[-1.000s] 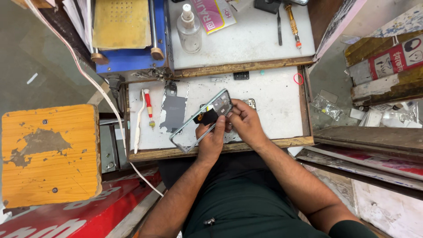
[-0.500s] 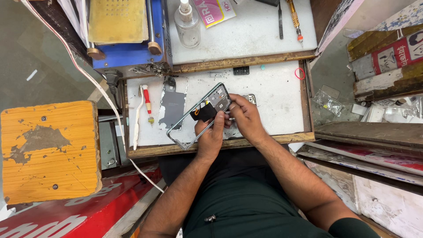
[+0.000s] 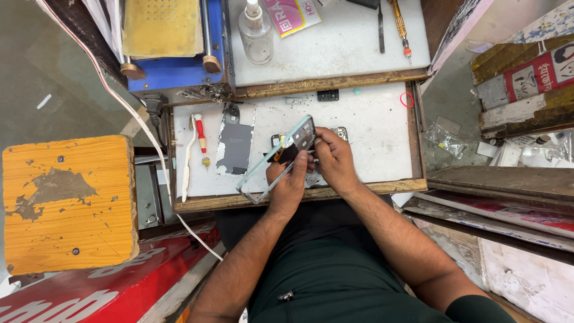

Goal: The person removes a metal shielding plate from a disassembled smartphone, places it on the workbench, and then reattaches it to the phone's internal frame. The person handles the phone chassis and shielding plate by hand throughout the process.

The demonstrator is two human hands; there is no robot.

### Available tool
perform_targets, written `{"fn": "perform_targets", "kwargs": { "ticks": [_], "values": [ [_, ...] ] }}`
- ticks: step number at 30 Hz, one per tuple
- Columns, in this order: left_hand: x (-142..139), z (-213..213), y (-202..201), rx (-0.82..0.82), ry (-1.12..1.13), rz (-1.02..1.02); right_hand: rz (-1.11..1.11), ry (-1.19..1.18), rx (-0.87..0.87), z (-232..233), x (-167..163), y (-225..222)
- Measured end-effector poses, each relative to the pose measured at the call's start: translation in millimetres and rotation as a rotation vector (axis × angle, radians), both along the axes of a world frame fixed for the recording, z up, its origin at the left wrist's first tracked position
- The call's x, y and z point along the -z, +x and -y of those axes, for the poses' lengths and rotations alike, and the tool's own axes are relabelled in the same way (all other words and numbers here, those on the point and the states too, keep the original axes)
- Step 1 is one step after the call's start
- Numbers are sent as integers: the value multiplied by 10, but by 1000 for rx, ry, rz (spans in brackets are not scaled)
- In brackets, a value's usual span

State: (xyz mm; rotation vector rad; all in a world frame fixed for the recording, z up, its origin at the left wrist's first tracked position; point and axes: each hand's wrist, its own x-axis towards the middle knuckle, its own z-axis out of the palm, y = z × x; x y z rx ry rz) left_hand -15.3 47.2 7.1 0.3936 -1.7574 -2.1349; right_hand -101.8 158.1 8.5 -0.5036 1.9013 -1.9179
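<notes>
Starting left of your hands: screwdriver [image 3: 202,140], then a grey back cover [image 3: 234,143] on the tabletop [image 3: 371,119]. Your left hand [image 3: 288,185] closes around the phone [image 3: 276,158], tilted above the tabletop; your right hand [image 3: 332,158] pinches its upper end. It looks thin, stiff and fragile, so grip the edges.
</notes>
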Motion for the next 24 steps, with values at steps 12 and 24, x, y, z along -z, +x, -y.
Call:
{"fn": "perform_targets", "kwargs": {
  "ticks": [12,24],
  "values": [
    [8,-2,16,16,37,3,88,-56,-58,-77,98,-47],
    [85,10,21,18,17,18,124,-68,-106,-74,1,-73]
  ]
}}
